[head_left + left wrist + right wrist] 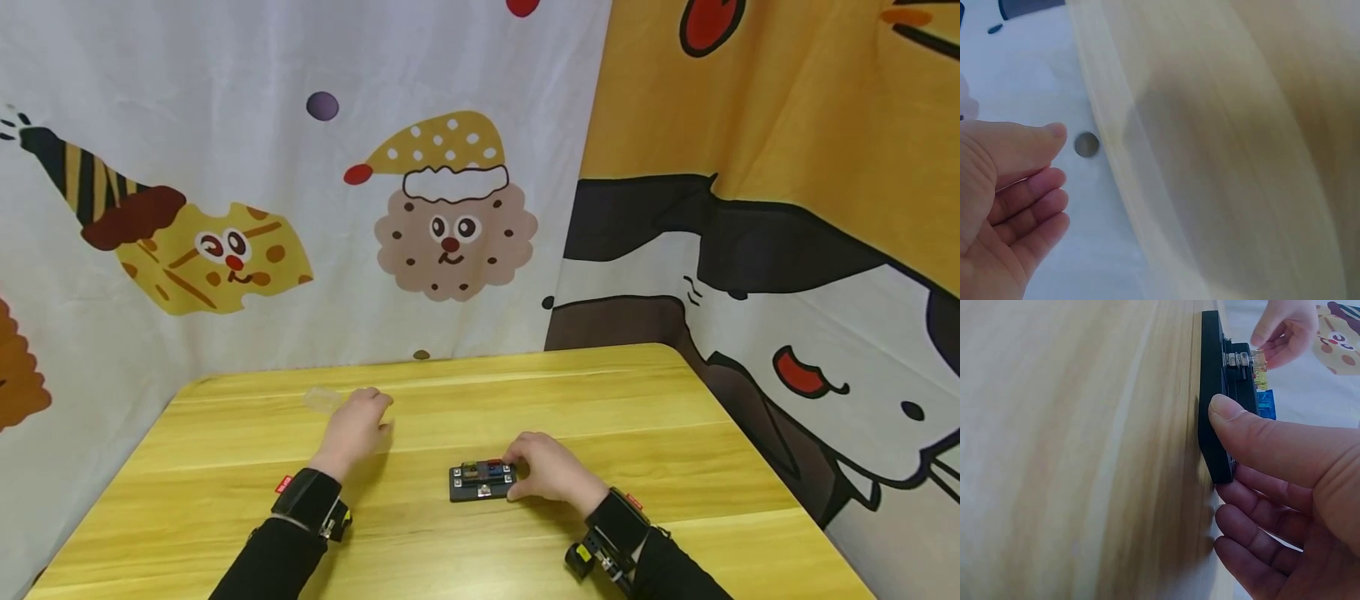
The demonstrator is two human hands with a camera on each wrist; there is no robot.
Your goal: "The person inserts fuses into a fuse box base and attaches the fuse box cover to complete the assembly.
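A black fuse block point(471, 493) carrying small coloured blade fuses lies on the table in the head view. My right hand point(551, 471) grips its right end, the thumb on the near side and fingers behind. In the right wrist view a yellow fuse point(1261, 379) and a blue fuse point(1266, 404) stick up from the block; a red one shows only in the head view. Over the table's left half, my left hand point(356, 429) holds nothing, its fingers loosely bent. Beside it lies a clear plastic piece point(321, 400), perhaps a cover.
The wooden table point(600, 400) ends at a printed white curtain point(262, 333) behind it. A yellow, black and white printed cloth point(750, 333) hangs along the right side.
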